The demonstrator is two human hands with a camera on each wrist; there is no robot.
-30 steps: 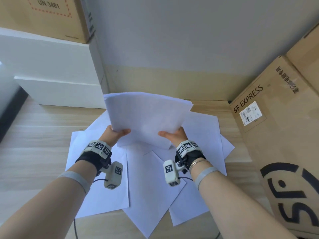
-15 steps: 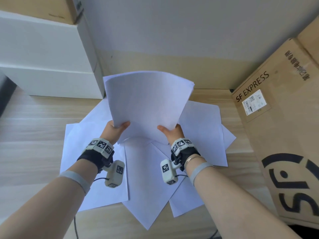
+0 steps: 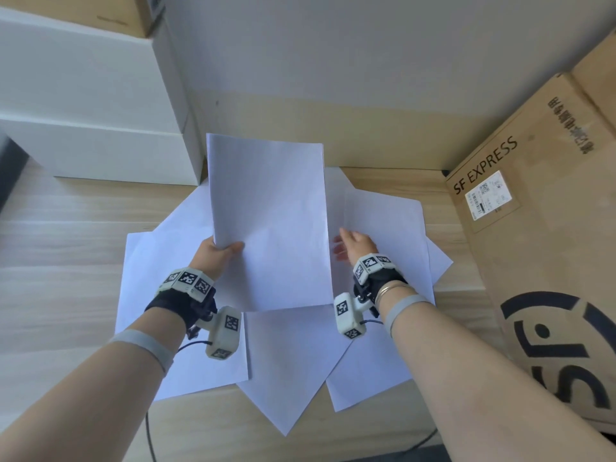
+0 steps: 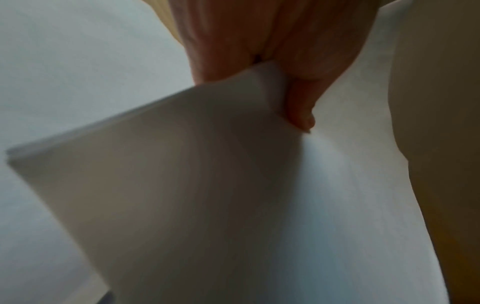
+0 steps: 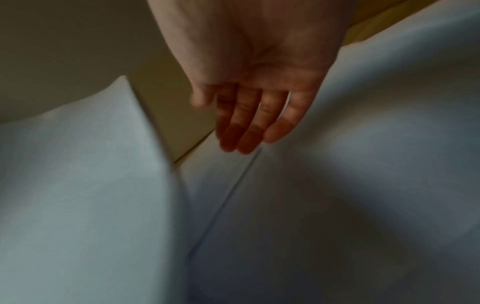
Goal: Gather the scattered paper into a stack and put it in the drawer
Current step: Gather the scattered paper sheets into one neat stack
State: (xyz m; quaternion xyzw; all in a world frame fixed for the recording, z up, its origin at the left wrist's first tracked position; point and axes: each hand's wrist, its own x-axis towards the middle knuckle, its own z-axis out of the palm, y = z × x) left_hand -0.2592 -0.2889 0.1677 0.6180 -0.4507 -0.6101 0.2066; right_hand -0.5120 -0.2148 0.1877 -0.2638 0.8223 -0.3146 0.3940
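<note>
My left hand (image 3: 218,253) pinches the lower left corner of a thin stack of paper (image 3: 270,221), thumb on top and fingers underneath; the left wrist view shows that corner (image 4: 262,82) tucked between thumb and fingers, the sheet edges slightly stepped. The stack stands tilted up in the centre of the head view, its top edge reaching in front of the beige wall strip. My right hand (image 3: 351,243) is off the stack, just to its right, fingers (image 5: 249,127) straight and relaxed, holding nothing, hovering close over a loose sheet; I cannot tell whether the fingertips touch it.

The loose sheets (image 3: 286,368) lie fanned and overlapping on the pale wood-grain desk (image 3: 60,255), filling the middle and lower centre of the frame, corners pointing out at different angles. They are plain white, smooth and matte, rectangular.

No drawer shows in any view. At the right edge sits a brown corrugated cardboard box (image 3: 540,248) printed "SF EXPRESS" with a white shipping label, closed, contents hidden. In the upper left are stacked white boxes (image 3: 86,105), smooth and square-edged, with another cardboard box (image 3: 133,11) on top, also closed.
</note>
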